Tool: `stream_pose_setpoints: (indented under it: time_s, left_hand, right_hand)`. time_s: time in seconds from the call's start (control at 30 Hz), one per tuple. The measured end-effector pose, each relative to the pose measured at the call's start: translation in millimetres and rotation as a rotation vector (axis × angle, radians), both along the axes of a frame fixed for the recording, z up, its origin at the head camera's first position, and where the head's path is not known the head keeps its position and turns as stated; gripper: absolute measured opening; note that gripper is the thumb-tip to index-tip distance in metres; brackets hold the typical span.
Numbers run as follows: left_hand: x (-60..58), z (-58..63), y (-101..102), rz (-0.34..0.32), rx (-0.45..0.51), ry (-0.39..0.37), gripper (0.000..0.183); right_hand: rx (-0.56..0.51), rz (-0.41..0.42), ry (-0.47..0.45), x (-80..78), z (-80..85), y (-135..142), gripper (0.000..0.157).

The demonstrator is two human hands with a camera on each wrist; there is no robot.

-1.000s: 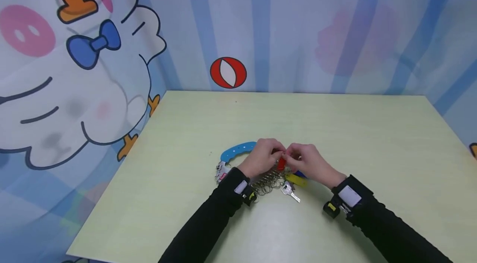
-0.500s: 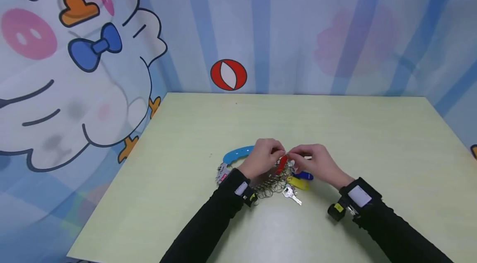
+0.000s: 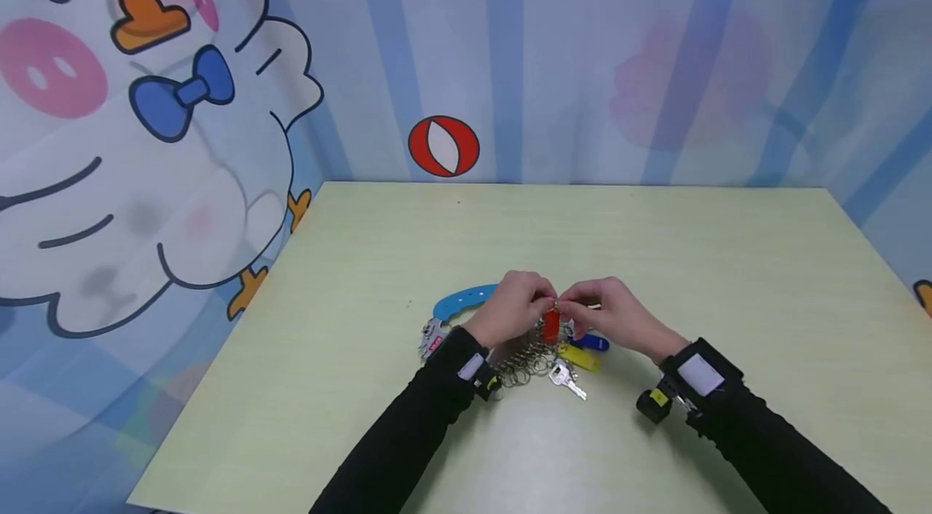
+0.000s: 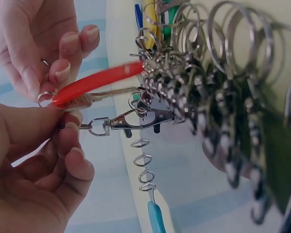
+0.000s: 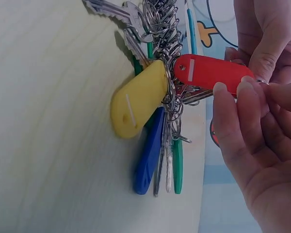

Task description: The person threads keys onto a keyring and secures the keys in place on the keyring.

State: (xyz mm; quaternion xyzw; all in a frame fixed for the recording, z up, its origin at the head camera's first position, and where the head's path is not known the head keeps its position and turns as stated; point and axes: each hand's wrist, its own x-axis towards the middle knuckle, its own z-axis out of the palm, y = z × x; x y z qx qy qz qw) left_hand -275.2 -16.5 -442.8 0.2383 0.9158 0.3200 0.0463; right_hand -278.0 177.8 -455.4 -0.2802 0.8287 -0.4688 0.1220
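A red key tag stands up from a bunch of metal rings, with a small split ring at its raised end. My left hand pinches this ring near the tag's tip. From the other side my right hand also pinches the ring, its fingers against the tag in the right wrist view. A key lies just under the tag by the left fingertips. Behind is a metal swivel clasp. Yellow and blue key tags hang from the bunch.
A blue curved band with holes lies left of the hands on the pale table. A silver key points toward the front. Metal coils lie between wrist and keys. A patterned wall stands behind.
The red tag tilted right half a second ago and now stands more upright. My right hand shifted slightly right, then slightly back left. The left hand has stayed nearly in place.
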Motion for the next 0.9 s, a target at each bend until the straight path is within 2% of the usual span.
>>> stream_pose_setpoints:
  time_s: [0.33, 0.57, 0.8, 0.9]
  left_hand:
    - [0.3, -0.1, 2.3, 0.0, -0.036, 0.027, 0.017]
    - [1.7, -1.9, 6.4, -0.023, -0.068, 0.043, 0.017]
    - [-0.2, -1.5, 5.6, -0.017, -0.06, 0.056, 0.017]
    - [-0.8, -1.1, 4.6, -0.018, -0.057, 0.061, 0.017]
  right_hand:
    - [-0.005, -0.031, -0.037, 0.0, -1.3, -0.7, 0.021]
    - [-0.033, -0.06, -0.016, 0.0, -6.1, -2.9, 0.018]
    - [-0.108, -0.031, -0.174, 0.6, -4.6, 3.2, 0.027]
    - [-0.113, -0.019, -0.195, 0.4, -2.6, 3.7, 0.028]
